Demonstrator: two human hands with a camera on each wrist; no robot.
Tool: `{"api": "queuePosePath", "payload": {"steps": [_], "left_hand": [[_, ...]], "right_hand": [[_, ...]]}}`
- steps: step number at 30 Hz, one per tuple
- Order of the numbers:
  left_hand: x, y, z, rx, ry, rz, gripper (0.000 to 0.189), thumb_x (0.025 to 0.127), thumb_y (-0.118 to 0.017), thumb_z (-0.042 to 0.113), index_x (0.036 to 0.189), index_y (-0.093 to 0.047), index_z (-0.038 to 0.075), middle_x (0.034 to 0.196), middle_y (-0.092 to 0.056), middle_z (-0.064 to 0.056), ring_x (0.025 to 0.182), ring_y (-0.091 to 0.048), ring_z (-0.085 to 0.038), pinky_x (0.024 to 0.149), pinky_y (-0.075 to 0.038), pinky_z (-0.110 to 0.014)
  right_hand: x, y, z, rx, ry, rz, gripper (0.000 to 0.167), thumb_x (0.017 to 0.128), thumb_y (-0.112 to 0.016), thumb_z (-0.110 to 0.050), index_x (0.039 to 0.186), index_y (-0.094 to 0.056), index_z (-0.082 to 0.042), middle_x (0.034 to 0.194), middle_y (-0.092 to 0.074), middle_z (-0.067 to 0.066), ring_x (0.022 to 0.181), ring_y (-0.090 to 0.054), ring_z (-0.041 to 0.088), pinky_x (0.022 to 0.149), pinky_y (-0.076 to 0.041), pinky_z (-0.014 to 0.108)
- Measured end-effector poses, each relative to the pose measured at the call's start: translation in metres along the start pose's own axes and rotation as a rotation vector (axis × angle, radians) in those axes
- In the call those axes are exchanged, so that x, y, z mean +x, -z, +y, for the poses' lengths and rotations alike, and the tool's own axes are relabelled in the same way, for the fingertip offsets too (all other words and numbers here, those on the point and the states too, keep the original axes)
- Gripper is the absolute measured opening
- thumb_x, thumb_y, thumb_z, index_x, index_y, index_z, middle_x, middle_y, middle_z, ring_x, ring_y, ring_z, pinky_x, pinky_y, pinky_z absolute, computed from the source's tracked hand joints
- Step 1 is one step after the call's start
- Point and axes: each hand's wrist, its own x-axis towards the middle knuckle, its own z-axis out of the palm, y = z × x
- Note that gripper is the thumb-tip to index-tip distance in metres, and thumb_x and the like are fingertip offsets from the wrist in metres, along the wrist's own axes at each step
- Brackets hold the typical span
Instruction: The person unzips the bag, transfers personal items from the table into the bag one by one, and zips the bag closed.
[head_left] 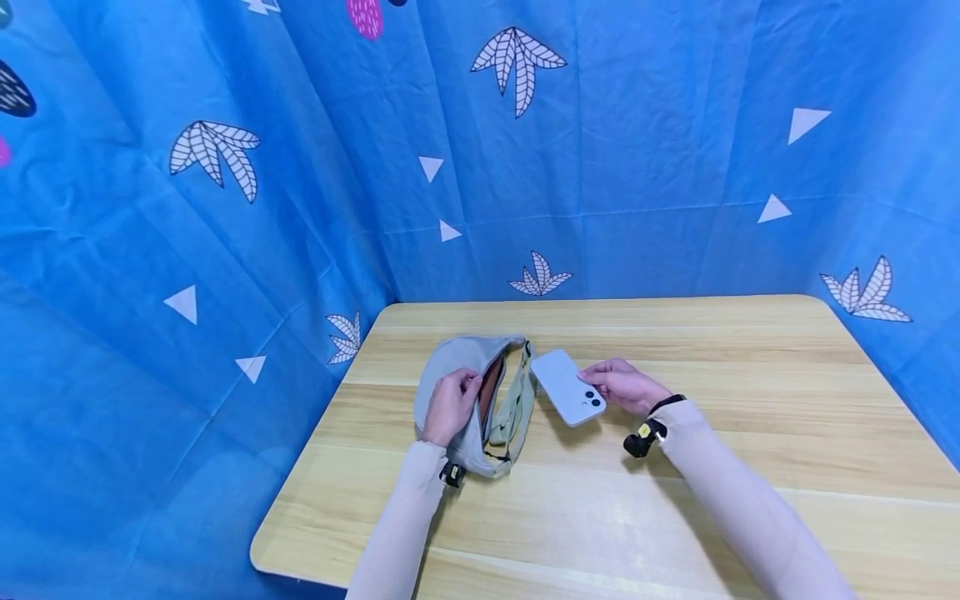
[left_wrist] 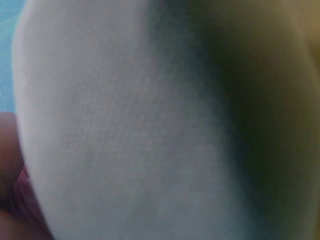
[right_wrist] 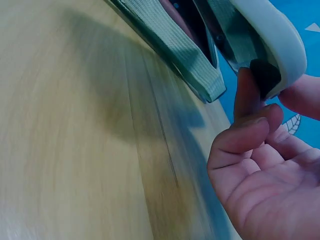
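A light grey waist bag (head_left: 438,371) lies on the table with its zip opening spread, showing a brown lining (head_left: 489,387). My left hand (head_left: 452,406) pinches the opening's edge. Grey fabric of the bag (left_wrist: 110,125) fills most of the left wrist view and hides most of that hand. Just right of the bag, my right hand (head_left: 624,387) pinches a white smartphone (head_left: 561,386) by its side edge, camera side up, raised over the table. From the right wrist view, thumb and fingers (right_wrist: 247,95) grip the phone (right_wrist: 287,47) near its end.
The bag's pale green strap (head_left: 517,408) with black buckles lies looped between bag and phone. Beneath is a light wooden table (head_left: 712,358) with rounded corners. A blue patterned curtain (head_left: 645,158) hangs behind it and along its left side.
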Motion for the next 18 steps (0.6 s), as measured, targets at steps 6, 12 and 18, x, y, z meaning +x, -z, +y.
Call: {"api": "queuePosePath", "payload": {"steps": [6, 12, 18], "left_hand": [[0.000, 0.000, 0.000, -0.003, -0.003, 0.002, 0.020, 0.103, -0.062, 0.022, 0.108, -0.076, 0.008, 0.077, -0.069, -0.002, 0.065, -0.056, -0.009, 0.063, -0.049, -0.027], [0.000, 0.001, 0.002, -0.002, 0.003, 0.002, 0.021, 0.103, -0.062, 0.022, 0.109, -0.076, 0.007, 0.077, -0.069, -0.002, 0.065, -0.056, -0.008, 0.063, -0.049, -0.028], [0.000, 0.000, 0.002, -0.001, -0.003, 0.009, 0.021, 0.103, -0.063, 0.021, 0.109, -0.076, 0.006, 0.077, -0.069, -0.002, 0.064, -0.056, -0.008, 0.063, -0.049, -0.027]], "right_hand": [[0.004, -0.006, 0.001, -0.003, 0.015, -0.001, 0.045, 0.106, -0.053, -0.010, 0.137, -0.045, 0.020, 0.094, -0.074, -0.003, 0.086, -0.071, 0.008, 0.082, -0.059, 0.023], [0.009, -0.015, 0.000, 0.032, 0.006, 0.001, 0.045, 0.105, -0.054, -0.010, 0.138, -0.044, 0.020, 0.095, -0.074, -0.002, 0.087, -0.070, 0.009, 0.082, -0.059, 0.023], [0.014, -0.024, 0.003, 0.046, 0.002, -0.002, 0.042, 0.106, -0.054, -0.011, 0.136, -0.048, 0.017, 0.095, -0.074, -0.002, 0.087, -0.071, 0.009, 0.083, -0.060, 0.024]]}}
